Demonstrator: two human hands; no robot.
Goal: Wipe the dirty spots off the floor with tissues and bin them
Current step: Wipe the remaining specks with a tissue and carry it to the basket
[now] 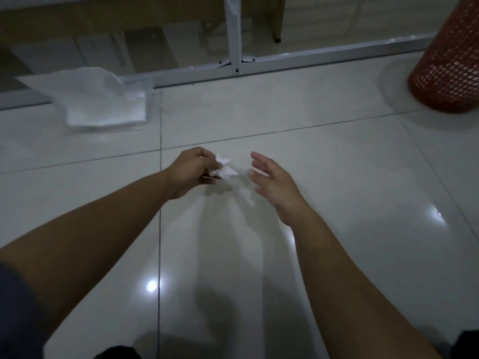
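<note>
While both bare forearms reach out over the pale tiled floor [324, 156], the left hand [190, 171] pinches a crumpled white tissue [225, 170] between curled fingers, holding it above the tiles. Just beside it, the right hand [272, 182] is spread, fingers straight and apart, gripping nothing; its fingertips are near the tissue but seem not to touch it, though blur makes that hard to judge. A stack of white tissues [103, 99] in a clear wrapper lies on the floor at the far left, against a white metal frame [285, 62] that runs across the tiles. An orange mesh bin [451, 60] stands at the far right, well apart from both hands. Bright light spots reflect off the glossy tiles.
</note>
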